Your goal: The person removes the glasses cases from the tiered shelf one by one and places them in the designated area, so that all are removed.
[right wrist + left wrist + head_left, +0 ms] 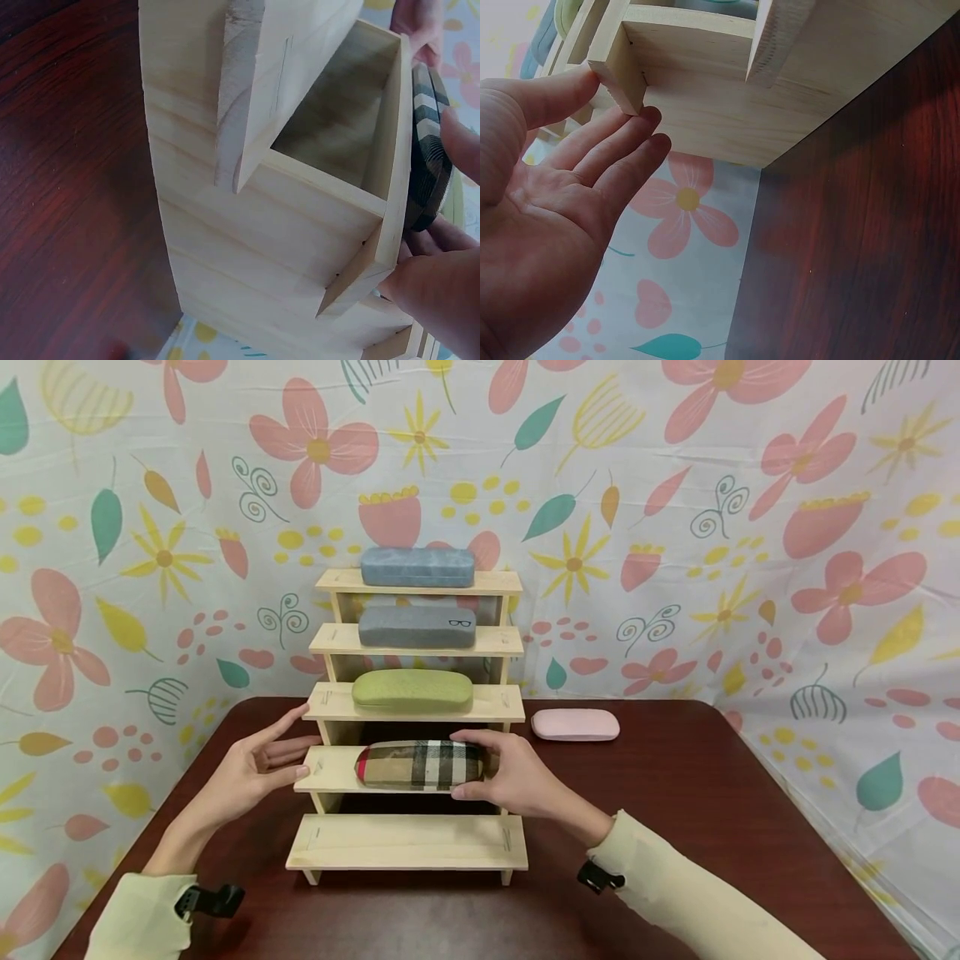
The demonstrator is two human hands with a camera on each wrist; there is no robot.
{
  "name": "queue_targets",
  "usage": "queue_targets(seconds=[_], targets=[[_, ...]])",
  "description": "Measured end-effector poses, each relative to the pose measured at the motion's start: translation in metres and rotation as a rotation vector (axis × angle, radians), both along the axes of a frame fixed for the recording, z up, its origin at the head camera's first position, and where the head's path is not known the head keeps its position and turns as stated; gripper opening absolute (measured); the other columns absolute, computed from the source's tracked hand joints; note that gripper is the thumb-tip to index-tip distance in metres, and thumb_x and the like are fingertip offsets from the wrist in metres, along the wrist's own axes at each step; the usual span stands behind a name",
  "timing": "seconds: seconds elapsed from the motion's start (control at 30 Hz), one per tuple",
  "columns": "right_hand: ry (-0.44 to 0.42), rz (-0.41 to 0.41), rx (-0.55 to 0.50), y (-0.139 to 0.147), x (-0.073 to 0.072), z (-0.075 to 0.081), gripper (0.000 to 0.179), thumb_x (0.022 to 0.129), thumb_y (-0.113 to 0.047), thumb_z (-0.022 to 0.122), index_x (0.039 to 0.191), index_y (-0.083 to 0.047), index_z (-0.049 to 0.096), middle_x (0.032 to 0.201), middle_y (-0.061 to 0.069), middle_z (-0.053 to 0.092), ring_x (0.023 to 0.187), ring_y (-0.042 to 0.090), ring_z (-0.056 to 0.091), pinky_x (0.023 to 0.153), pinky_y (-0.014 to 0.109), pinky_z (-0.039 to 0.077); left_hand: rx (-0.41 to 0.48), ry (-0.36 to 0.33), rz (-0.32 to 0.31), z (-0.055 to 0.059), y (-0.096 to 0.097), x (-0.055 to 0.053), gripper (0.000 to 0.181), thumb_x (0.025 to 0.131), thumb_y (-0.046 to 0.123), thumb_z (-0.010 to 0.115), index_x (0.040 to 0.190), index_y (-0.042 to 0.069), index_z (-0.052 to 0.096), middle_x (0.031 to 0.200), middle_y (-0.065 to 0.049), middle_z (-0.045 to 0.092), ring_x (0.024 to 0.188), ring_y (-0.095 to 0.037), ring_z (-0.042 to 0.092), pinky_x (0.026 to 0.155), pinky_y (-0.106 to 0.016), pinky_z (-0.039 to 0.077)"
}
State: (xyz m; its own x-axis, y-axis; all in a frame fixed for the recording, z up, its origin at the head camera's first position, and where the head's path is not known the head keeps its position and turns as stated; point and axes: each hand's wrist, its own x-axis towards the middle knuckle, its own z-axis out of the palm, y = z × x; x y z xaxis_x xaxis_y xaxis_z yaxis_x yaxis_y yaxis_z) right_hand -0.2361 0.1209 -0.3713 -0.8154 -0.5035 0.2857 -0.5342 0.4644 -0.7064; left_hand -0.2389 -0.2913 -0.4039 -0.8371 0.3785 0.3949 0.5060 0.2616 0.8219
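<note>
A plaid glasses case (423,766) in tan, black, white and red lies lengthwise on the second step from the bottom of a pale wooden tiered stand (405,843). My right hand (513,772) grips the case's right end, thumb at the front and fingers behind. In the right wrist view, the plaid case (429,150) shows edge-on at the board. My left hand (258,764) touches the stand's left side, its fingers extended. In the left wrist view, thumb and fingertips of the left hand (562,202) meet the end of a wooden board (621,75).
Above the plaid case, the steps hold a green case (412,691), a grey case (417,627) and a blue case (417,567). On the dark red table (675,827), a pink case (575,725) lies right of the stand. A flowered cloth (660,527) hangs behind.
</note>
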Motion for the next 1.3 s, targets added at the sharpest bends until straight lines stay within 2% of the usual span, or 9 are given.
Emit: queue_targets(seconds=[0.13,0.5,0.67,0.8,0.93,1.0,1.1,1.2,1.3], targets=[[-0.007,-0.001,0.004,0.001,0.001,0.0,0.067,0.082,-0.02,0.095,0.142,-0.015,0.067,0.137,0.001,0.067,0.073,0.024,0.051,0.075,0.036,0.048,0.003,-0.006,-0.006,0.0,0.0,0.0,0.086,0.096,-0.009,0.072,0.168,0.014,0.031,0.146,-0.034,0.053,0.129,-0.01,0.063,0.089,-0.026,0.058],[-0.008,-0.006,0.007,0.004,0.001,-0.001,0.071,0.079,-0.022,0.096,0.143,-0.012,0.067,0.138,0.002,0.066,0.096,0.023,0.056,0.079,0.036,0.048,-0.003,0.0,-0.007,0.0,0.0,0.001,0.086,0.095,-0.009,0.072,0.168,0.013,0.032,0.145,-0.034,0.055,0.128,-0.011,0.063,0.089,-0.026,0.058],[-0.031,-0.017,0.009,0.004,0.001,0.0,0.07,0.079,-0.022,0.096,0.143,-0.012,0.067,0.132,0.001,0.068,0.072,0.018,0.049,0.067,0.031,0.046,0.004,0.014,-0.011,0.0,0.001,0.002,0.086,0.095,-0.01,0.072,0.168,0.011,0.031,0.145,-0.034,0.054,0.128,-0.01,0.063,0.088,-0.025,0.058],[-0.059,-0.015,-0.013,0.006,0.002,-0.001,0.07,0.079,-0.022,0.096,0.142,-0.013,0.068,0.105,0.006,0.069,0.058,0.017,0.038,0.059,0.028,0.039,0.011,0.024,-0.013,0.0,0.001,0.003,0.086,0.095,-0.011,0.072,0.167,0.01,0.03,0.151,-0.014,0.057,0.128,-0.009,0.063,0.087,-0.025,0.058],[-0.076,-0.016,-0.049,0.008,0.003,-0.002,0.067,0.08,-0.022,0.096,0.141,-0.016,0.068,0.079,0.013,0.055,0.061,0.022,0.042,0.059,0.028,0.038,0.013,0.026,-0.012,0.0,0.001,0.003,0.086,0.095,-0.01,0.072,0.167,0.01,0.031,0.152,0.004,0.057,0.128,-0.009,0.063,0.087,-0.025,0.058],[-0.072,-0.014,-0.065,0.01,0.003,-0.002,0.067,0.08,-0.021,0.095,0.141,-0.017,0.069,0.082,0.009,0.059,0.064,0.024,0.043,0.06,0.028,0.039,0.009,0.025,-0.008,0.0,0.001,0.003,0.086,0.095,-0.01,0.072,0.167,0.011,0.031,0.151,-0.001,0.058,0.128,-0.01,0.063,0.087,-0.025,0.058],[-0.062,-0.006,-0.094,0.013,0.004,-0.003,0.066,0.081,-0.019,0.095,0.141,-0.016,0.069,0.103,0.003,0.069,0.067,0.024,0.043,0.063,0.029,0.04,0.009,0.023,-0.005,0.001,0.002,0.003,0.086,0.095,-0.009,0.072,0.167,0.011,0.031,0.15,-0.009,0.059,0.128,-0.01,0.063,0.088,-0.025,0.058],[-0.061,0.011,-0.134,0.016,0.003,-0.005,0.065,0.081,-0.015,0.094,0.14,-0.013,0.069,0.124,0.002,0.07,0.071,0.024,0.045,0.065,0.029,0.042,0.012,0.022,-0.009,0.001,0.002,0.003,0.086,0.095,-0.01,0.072,0.167,0.011,0.031,0.15,-0.007,0.059,0.128,-0.01,0.063,0.088,-0.025,0.058],[-0.066,0.023,-0.162,0.019,0.002,-0.006,0.064,0.081,-0.011,0.094,0.14,-0.009,0.069,0.121,0.005,0.07,0.071,0.019,0.046,0.065,0.026,0.043,0.014,0.024,-0.012,0.001,0.001,0.003,0.086,0.095,-0.01,0.072,0.167,0.01,0.031,0.152,-0.001,0.057,0.128,-0.009,0.063,0.088,-0.025,0.058]])
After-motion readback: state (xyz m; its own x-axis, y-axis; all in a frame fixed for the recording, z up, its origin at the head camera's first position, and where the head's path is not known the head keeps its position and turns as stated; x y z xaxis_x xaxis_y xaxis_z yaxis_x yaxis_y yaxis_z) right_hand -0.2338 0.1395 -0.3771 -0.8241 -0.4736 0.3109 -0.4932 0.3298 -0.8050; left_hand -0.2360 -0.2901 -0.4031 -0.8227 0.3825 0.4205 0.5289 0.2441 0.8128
